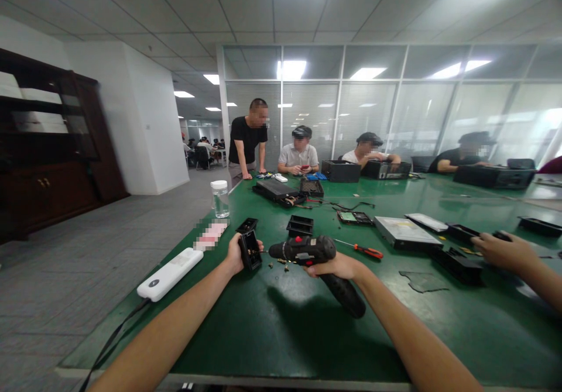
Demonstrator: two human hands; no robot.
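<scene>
My left hand [237, 254] is closed around a small black plastic box [250, 250], held up on its side with its hollow face toward the drill. Wrapped round the grip of a black cordless drill [302, 250] is my right hand [340, 266]. The drill points left, and its tip is at or close to the box; whether they touch I cannot tell. Several small brass-coloured screws [286, 268] lie on the green table [246, 333] below the drill. Behind my left hand lies another small black part [247, 224], and a black two-bay tray [300, 226] sits behind the drill.
A screwdriver [366, 251] lies right of the drill, near a silver drive [406, 233]. On the left are a white corded device [170, 274] and a clear jar [220, 199]. A co-worker's hand [504, 254] reaches in from the right. Other people and computer cases [341, 171] are across the table.
</scene>
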